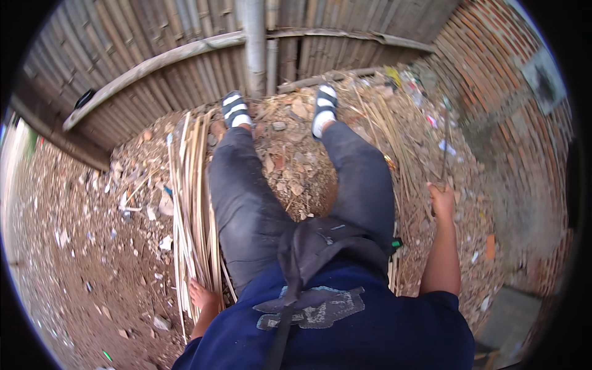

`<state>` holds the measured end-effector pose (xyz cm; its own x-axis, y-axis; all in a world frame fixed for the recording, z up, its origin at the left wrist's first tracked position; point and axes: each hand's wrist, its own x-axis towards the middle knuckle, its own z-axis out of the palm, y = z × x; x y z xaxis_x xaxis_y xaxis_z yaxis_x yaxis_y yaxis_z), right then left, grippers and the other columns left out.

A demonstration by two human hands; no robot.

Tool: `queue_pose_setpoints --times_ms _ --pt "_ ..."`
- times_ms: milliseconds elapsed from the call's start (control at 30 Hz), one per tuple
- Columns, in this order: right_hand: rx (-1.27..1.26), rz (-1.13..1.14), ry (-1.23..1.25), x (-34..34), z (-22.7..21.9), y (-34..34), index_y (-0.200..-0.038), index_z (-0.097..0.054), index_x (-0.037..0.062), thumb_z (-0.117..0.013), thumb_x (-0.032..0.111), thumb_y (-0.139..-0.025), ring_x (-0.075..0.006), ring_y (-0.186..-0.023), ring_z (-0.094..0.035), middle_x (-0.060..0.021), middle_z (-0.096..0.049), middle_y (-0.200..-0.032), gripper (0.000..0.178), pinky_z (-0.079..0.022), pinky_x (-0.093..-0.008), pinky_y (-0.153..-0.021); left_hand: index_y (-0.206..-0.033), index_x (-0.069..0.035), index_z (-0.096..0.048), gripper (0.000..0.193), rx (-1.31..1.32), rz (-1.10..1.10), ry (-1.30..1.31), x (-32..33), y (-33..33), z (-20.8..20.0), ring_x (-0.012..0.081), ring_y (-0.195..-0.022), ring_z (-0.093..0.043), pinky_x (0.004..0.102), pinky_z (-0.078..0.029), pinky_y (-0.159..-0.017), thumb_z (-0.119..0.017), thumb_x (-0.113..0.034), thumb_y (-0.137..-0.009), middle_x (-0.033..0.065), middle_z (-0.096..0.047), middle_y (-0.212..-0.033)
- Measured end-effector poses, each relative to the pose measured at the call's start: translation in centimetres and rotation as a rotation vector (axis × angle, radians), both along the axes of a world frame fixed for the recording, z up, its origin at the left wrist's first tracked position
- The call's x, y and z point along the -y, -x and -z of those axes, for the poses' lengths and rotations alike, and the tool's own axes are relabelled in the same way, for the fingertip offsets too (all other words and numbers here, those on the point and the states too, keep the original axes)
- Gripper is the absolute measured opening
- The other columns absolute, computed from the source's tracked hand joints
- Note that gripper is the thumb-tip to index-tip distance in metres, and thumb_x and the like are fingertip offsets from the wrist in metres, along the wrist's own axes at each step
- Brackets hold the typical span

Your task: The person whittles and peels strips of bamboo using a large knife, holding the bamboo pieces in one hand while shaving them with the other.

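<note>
Long, pale split bamboo strips (196, 203) lie in a loose bundle along the outside of my left leg. My left hand (205, 297) is at the near part of that bundle, its fingers curled onto the strips. Out to the right, away from my knee, my right hand (442, 200) is closed round the near end of a long, thin, dark tool (446, 145). The tool points away from me and looks like a narrow blade, but blur hides its exact kind. More bamboo strips (391, 132) lie beside my right leg.
A bamboo fence (203, 80) with a pale post (254, 49) stands beyond my feet. To the right rises a brick wall (493, 68). Stones, chips and litter cover the dirt ground (111, 259). An orange brick piece (490, 246) lies near the wall.
</note>
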<state>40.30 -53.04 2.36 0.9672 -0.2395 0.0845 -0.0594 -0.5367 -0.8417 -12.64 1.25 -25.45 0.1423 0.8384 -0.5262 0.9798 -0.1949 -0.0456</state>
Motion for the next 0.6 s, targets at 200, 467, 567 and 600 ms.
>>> queue_pose_setpoints --times_ms 200,467,567,600 --pt "-0.119 0.055 0.201 7.8 11.8 3.8 -0.096 -0.067 0.0022 -0.081 0.022 -0.078 -0.0182 -0.062 -0.059 -0.0052 -0.065 -0.072 0.03 -0.049 -0.0357 -0.06 -0.161 -0.008 -0.013 0.118 -0.078 -0.181 0.009 -2.0 0.1 -0.5 0.0359 -0.146 -0.034 0.047 -0.033 -0.12 -0.086 -0.031 -0.072 0.0233 -0.031 -0.158" --pt "-0.601 0.15 0.429 15.0 21.2 6.8 -0.108 -0.072 -0.0019 -0.078 0.032 -0.071 -0.0353 -0.093 -0.071 -0.0251 -0.073 -0.1 0.051 -0.054 -0.0432 -0.082 -0.161 -0.002 -0.006 0.114 -0.033 -0.027 -0.042 -4.9 -4.5 -2.8 0.0446 -0.141 -0.037 0.0501 -0.034 -0.118 -0.074 -0.051 -0.083 0.0318 -0.034 -0.153" --pt "-0.782 0.157 0.499 15.0 22.4 6.9 -0.107 -0.074 -0.0016 -0.073 0.032 -0.074 -0.0415 -0.105 -0.07 -0.0294 -0.071 -0.11 0.047 -0.055 -0.045 -0.091 -0.16 -0.002 -0.007 0.112 0.044 0.014 -0.089 -5.3 -5.9 -3.8 0.0463 -0.142 -0.036 0.0517 -0.034 -0.117 -0.073 -0.051 -0.085 0.0313 -0.031 -0.155" --pt "-0.829 0.096 0.568 16.2 24.2 7.7 -0.108 -0.074 -0.0024 -0.071 0.033 -0.076 -0.0414 -0.107 -0.069 -0.0293 -0.07 -0.112 0.048 -0.054 -0.0446 -0.092 -0.16 -0.002 -0.007 0.112 0.043 0.042 -0.079 -5.7 -6.4 -4.0 0.0466 -0.142 -0.036 0.0519 -0.034 -0.117 -0.073 -0.052 -0.085 0.0313 -0.031 -0.155"
